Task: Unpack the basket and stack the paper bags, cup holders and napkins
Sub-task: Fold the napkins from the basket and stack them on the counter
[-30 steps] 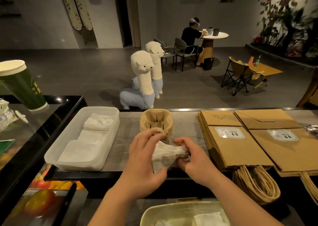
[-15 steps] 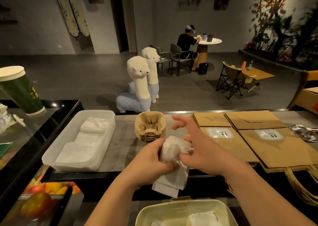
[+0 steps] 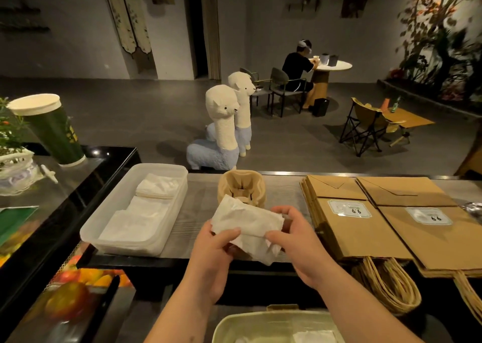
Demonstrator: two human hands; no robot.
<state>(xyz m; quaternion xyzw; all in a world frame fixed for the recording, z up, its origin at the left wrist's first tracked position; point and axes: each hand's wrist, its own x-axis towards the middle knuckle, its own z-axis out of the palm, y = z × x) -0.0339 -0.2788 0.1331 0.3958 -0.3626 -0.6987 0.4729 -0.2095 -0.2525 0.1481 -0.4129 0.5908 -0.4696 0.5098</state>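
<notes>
Half basket (image 3: 273, 314) off-frame btm; napkin (image 3: 247, 222) partly hides holders (image 3: 242, 183).

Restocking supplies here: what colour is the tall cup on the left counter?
Dark green, with a cream lid; the head view shows it.

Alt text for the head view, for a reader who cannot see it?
The left hand and right hand hold a crumpled white napkin over the counter. A tray of napkins sits left, cup holders behind, paper bags right.
</notes>
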